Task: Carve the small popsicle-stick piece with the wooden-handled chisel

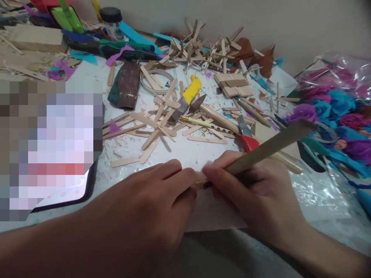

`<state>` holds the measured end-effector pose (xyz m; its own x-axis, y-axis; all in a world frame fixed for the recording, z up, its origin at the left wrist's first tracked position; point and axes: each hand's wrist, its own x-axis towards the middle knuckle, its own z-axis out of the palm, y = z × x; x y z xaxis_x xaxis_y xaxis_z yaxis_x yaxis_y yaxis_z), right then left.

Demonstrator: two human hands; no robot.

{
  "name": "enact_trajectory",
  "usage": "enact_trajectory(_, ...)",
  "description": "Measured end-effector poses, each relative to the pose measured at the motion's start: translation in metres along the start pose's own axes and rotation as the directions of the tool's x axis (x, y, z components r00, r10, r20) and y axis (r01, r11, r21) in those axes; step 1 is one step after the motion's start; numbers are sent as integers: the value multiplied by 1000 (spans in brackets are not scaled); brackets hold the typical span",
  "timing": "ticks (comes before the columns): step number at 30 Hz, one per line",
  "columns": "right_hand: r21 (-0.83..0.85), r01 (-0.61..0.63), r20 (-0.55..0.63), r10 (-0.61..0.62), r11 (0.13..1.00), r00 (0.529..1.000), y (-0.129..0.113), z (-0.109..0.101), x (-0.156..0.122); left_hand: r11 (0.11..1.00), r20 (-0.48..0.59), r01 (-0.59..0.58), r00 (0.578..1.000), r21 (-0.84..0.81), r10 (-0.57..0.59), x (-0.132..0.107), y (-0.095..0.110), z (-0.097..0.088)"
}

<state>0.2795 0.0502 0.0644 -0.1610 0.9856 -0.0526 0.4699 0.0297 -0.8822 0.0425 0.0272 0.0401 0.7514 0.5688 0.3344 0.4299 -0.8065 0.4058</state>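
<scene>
Near the front edge of the table, my left hand [162, 200] is closed, its fingers pinching a small wooden piece [199, 184] that is mostly hidden. My right hand [255, 189] grips a carving tool [269, 148] with a long, flat, olive-brown handle, which slants up to the right. The tool's dark lower end meets the wooden piece between my two hands. Just beyond the fingers lie loose craft sticks [207, 139], some joined into star shapes, and a white pencil [208, 125] with dark spots.
A phone [84, 189], partly blurred out, stands at left. Behind the hands are a yellow-handled blade [191, 90], a red cutter [249, 143], a stack of craft sticks [234, 85] and a tape ring [158, 82]. Paper flowers [327, 108] crowd the right; a wood block [37, 38] sits back left.
</scene>
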Motion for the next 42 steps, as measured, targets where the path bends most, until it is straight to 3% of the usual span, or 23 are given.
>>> enact_trajectory(7, -119, 108, 6, -108, 987, 994, -2, 0, -5, 999, -57, 4, 998, -38, -6, 0, -5, 7)
enact_trajectory(15, -210, 141, 29, -138, 967, 990, 3, -2, -10, 998, -25, 15, 1000, -55, -16, 0, -8, 2)
enact_trajectory(21, -230, 154, 5, -158, 961, 988, -1, -2, -7, 999, -64, 9, 998, -42, -12, 0, -8, 6)
enact_trajectory(27, -250, 170, 5, -174, 953, 985, -2, -1, -8, 997, -2, 43, 999, -70, -44, 3, -6, 3)
enact_trajectory(33, -317, 205, 53, -198, 926, 979, 2, -5, -13, 997, -46, 23, 999, -72, -26, 3, -8, 1)
enact_trajectory(38, -333, 192, 49, -187, 923, 981, 2, -5, -13, 997, 6, 31, 1000, -66, -30, 2, -7, 3)
enact_trajectory(42, -232, 88, 33, -83, 969, 996, -3, -2, -12, 999, 24, -9, 1000, -41, 10, 1, -7, 1)
